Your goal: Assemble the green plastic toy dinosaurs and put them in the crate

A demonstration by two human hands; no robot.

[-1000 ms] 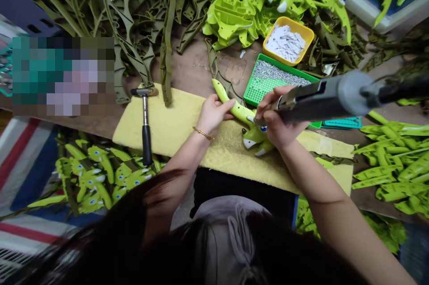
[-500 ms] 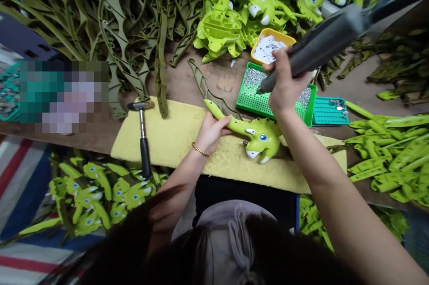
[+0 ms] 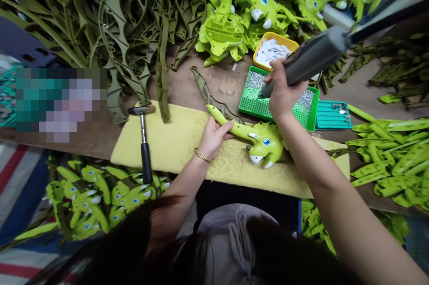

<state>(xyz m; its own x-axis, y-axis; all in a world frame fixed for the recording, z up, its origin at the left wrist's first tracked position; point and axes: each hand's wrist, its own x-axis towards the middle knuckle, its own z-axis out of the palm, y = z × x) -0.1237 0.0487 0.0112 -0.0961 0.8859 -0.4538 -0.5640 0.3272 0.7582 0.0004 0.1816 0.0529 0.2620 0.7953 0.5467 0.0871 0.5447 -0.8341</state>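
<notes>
My left hand (image 3: pixel 217 136) is closed around the handle end of a lime-green plastic toy (image 3: pixel 266 144) shaped like a horned dinosaur head with a blue eye. The toy lies on a yellow cloth (image 3: pixel 174 128). In my right hand (image 3: pixel 284 97) is a grey electric screwdriver (image 3: pixel 315 57), its nose pointing down into a green perforated tray (image 3: pixel 248 104) of small silver screws. Whether a screw sits on its tip I cannot tell. An olive-green curved plastic strip (image 3: pixel 204 86) lies just behind the toy.
A hammer (image 3: pixel 145 151) rests at the cloth's left. Behind the tray stands a yellow box (image 3: pixel 275 50) of small white pieces; a teal tray (image 3: pixel 333 115) is beside it. Olive strips (image 3: pixel 114 21) and green toy parts (image 3: pixel 224 30) are heaped behind; more green parts (image 3: pixel 402 155) lie right.
The screwdriver's rear end has dipped a little and moved left, its nose still at the screw tray. My left hand keeps its hold on the toy. The whole view has shifted slightly.
</notes>
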